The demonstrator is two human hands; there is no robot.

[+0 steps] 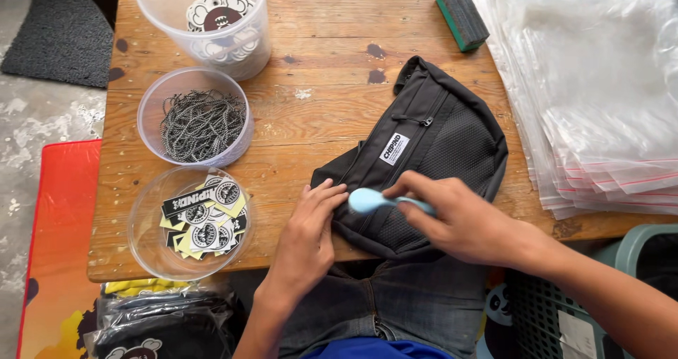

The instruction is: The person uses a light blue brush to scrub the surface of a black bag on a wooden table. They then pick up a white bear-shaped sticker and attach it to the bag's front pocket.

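On the near edge of the counter point(318, 112): lying flat, a black waist bag point(431, 154), partly overhanging toward the lap.
Bag face: showing a zip, a white label and a mesh pocket, front side up.
Right hand point(459, 221): closing fingers around the handle of a light blue brush point(371, 200), pressing its head onto the near left part of the bag.
Left hand point(307, 235): lying flat with fingers loosely together, gripping nothing, fingertips bearing down on the bag's left corner, just beside the brush head.
Progress, as a judgement: looking mid-way through brushing this one bag; brush sitting at the near left corner, far and right parts untouched at this moment; impossible telling which areas are already clean.
Left to do, as a judgement: finishing the surface, nothing yet attached to the bag, nothing yet bagged.
Left side of the counter: standing in a row, three clear tubs, far one point(212, 23) holding round tags, middle one point(198, 122) holding ball chains, near one point(191, 221) holding stickers.
Right side: lying stacked, clear zip bags point(600, 97), none opened.
Far edge: resting near the stack, a green-backed sponge block point(461, 16).
Below the counter, near left: lying packed in plastic, black goods point(162, 320), seeming finished pieces.
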